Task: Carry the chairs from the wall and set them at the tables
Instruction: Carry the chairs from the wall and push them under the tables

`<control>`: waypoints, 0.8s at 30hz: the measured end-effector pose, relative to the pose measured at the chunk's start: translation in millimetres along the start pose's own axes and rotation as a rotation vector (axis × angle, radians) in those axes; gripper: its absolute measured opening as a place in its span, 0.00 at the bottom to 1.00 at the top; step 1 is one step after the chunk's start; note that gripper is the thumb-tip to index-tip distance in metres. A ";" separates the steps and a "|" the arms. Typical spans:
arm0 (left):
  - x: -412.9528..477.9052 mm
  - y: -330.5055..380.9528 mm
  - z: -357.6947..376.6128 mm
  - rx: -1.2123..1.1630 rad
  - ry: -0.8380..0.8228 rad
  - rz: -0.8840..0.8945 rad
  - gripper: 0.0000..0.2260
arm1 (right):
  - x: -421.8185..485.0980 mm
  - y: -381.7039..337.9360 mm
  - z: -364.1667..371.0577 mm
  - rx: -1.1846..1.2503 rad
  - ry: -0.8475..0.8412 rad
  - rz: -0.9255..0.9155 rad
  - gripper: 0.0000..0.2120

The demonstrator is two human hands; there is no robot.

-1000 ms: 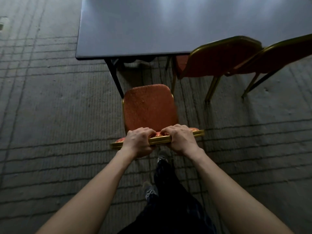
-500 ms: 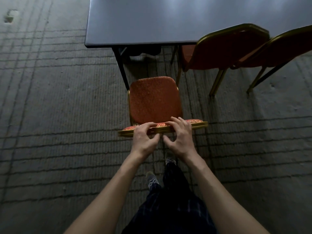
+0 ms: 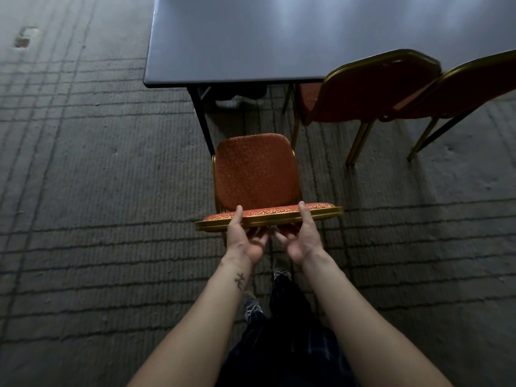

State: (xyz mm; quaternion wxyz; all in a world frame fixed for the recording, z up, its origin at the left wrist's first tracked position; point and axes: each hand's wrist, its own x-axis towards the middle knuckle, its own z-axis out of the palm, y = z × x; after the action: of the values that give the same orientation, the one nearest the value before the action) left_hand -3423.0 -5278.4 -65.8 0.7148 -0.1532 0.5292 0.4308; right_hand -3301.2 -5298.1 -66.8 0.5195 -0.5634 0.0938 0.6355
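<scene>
Left hand (image 3: 245, 243) and right hand (image 3: 303, 238) lie loose, only thumbs on the chair (image 3: 255, 171) back; shoved so, it could hit the table leg (image 3: 201, 118).

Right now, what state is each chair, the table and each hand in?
table, standing
near chair, upright, seat short of the table edge
middle chair, upright, seat partly under the table
right chair, upright beside the table
left hand, open, thumb on the near chair's back
right hand, open, thumb on the near chair's back
</scene>
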 end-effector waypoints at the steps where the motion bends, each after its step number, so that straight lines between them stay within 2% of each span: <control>1: 6.0 5.4 5.8 -0.038 0.024 -0.017 0.21 | 6.4 -3.9 4.4 0.022 0.004 0.025 0.21; 3: 18.0 15.0 14.8 -0.095 0.090 -0.037 0.17 | 19.4 -8.4 13.4 0.048 0.044 0.069 0.25; 6: 32.8 19.0 31.2 -0.109 0.169 -0.031 0.06 | 34.4 -14.2 22.8 0.032 0.102 0.087 0.24; 12: 51.4 32.7 50.5 -0.068 0.172 0.024 0.06 | 56.2 -21.2 39.4 0.040 0.098 0.053 0.18; 16: 64.9 53.2 71.4 -0.030 0.162 0.059 0.06 | 72.0 -31.8 62.9 0.034 0.089 0.046 0.11; 19: 78.3 72.8 82.2 -0.013 0.146 0.082 0.10 | 86.6 -37.5 83.2 0.028 0.100 0.044 0.11; 22: 94.8 89.3 99.9 -0.005 0.157 0.086 0.04 | 107.2 -48.7 104.3 0.016 0.092 0.039 0.12; 24: 105.4 99.8 112.8 -0.005 0.171 0.099 0.08 | 121.8 -57.1 117.4 0.033 0.092 0.045 0.13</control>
State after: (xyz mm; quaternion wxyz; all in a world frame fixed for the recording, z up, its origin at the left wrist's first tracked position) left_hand -3422.9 -5096.3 -91.4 0.6444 -0.1649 0.5941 0.4524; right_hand -3308.7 -5122.6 -98.4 0.5095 -0.5810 0.1406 0.6190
